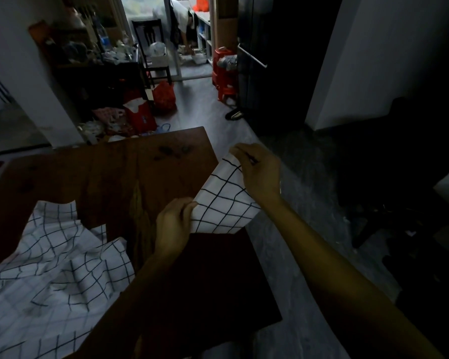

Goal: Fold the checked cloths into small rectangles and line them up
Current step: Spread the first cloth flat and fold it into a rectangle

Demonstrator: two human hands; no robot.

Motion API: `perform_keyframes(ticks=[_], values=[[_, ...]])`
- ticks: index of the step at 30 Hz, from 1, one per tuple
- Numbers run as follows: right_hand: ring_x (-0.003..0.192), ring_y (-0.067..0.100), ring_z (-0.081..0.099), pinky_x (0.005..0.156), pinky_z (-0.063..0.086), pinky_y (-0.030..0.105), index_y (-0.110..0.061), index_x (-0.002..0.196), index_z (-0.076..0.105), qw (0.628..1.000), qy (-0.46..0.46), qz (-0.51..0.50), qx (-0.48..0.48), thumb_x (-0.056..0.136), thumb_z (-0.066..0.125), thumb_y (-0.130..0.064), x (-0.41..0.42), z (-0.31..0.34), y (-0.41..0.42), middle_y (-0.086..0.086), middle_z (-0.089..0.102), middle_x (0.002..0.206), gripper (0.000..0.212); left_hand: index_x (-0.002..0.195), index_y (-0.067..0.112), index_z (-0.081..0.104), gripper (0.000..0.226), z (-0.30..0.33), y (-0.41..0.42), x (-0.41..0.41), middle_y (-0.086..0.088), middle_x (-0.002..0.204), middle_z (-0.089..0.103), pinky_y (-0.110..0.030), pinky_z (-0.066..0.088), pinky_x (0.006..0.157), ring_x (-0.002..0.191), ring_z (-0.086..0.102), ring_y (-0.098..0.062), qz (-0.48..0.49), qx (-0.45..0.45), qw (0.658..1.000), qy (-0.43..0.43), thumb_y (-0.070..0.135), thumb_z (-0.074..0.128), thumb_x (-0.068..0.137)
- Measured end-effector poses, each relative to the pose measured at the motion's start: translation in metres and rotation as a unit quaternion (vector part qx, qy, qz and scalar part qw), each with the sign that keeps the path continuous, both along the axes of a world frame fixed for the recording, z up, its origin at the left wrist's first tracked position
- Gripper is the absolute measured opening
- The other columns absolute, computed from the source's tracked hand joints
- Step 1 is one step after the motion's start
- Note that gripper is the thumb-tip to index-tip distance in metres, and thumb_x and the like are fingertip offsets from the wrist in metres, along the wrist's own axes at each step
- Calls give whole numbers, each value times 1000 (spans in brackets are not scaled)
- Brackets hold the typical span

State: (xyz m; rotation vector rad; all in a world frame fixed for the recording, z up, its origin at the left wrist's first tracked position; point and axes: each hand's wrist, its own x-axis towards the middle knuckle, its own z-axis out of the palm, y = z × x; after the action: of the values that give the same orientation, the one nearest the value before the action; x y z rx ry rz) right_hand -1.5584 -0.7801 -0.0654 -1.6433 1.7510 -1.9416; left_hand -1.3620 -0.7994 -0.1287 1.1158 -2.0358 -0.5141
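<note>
Both hands pinch a folded checked cloth [224,200] stretched between them over the wooden table's [109,177] right edge, left hand [174,224] fingers clamping its near corner, right hand [259,169] fingers its far corner.

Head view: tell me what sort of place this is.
Most likely a lived-in home. A wooden table stands in a dim room, bags and a red box clutter the floor, and a dark chair stands by a bright doorway beyond.
</note>
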Motion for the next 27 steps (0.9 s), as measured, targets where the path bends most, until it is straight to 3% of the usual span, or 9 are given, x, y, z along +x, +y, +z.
perform_keyframes(ticks=[6,9,11,14,18,20,22,25,27], values=[[83,4,59,84,42,5,-1,99,71,999,23,-30,-7,85,65,-3,-6,1,2,0,65,90,16,100,12,63,17,-13,-5,1,-4,93,64,-28,46,77,84,60,-16,-11,31,998,-60,15,47,96],[82,14,64,84,47,14,-4,98,72,998,18,-56,-17,86,64,-6,-6,1,3,5,69,90,14,101,13,63,16,-13,-7,3,-5,99,65,-32,48,86,88,59,-13,-12,39,995,-93,14,49,94],[82,9,62,82,50,20,-5,96,72,996,43,-78,-30,87,63,-4,-8,3,3,4,69,90,13,100,20,62,16,-14,-10,10,0,102,63,-39,47,92,92,57,-10,-3,43,993,-107,17,48,93],[84,2,58,82,50,21,-4,98,72,993,60,-99,-30,88,62,-3,-14,5,2,5,69,91,14,97,30,55,13,-9,-8,14,9,101,58,-44,46,93,96,56,-8,11,19,998,-55,29,42,95],[87,3,59,86,48,15,-4,100,71,994,78,-77,-14,88,62,-4,-14,1,6,9,71,94,15,120,21,51,31,17,2,3,2,119,55,-32,29,103,113,44,-6,47,-39,997,42,33,51,91],[87,7,63,86,49,17,-4,99,71,994,91,-61,-6,88,63,-5,-13,-3,7,8,71,94,14,128,18,47,44,31,0,-6,-1,129,50,-34,30,101,117,38,-4,42,-45,997,50,37,56,90],[88,10,65,87,50,20,-3,99,71,995,94,-41,7,88,64,-8,-10,-5,7,8,71,95,14,134,20,41,55,43,-6,-15,2,135,45,-24,32,100,119,37,-1,-18,-12,1000,22,42,61,88],[88,10,67,86,52,21,-4,99,71,995,93,-19,9,89,63,-12,-3,-4,5,7,72,94,15,137,18,40,61,54,-11,-27,11,126,51,3,33,82,105,45,17,-120,68,990,26,35,66,85],[85,12,67,83,54,25,-5,99,71,996,91,-18,11,90,63,-14,-1,0,6,7,72,93,16,134,18,43,55,54,-12,-30,20,111,53,5,36,73,93,48,24,-138,100,984,44,28,66,85]])
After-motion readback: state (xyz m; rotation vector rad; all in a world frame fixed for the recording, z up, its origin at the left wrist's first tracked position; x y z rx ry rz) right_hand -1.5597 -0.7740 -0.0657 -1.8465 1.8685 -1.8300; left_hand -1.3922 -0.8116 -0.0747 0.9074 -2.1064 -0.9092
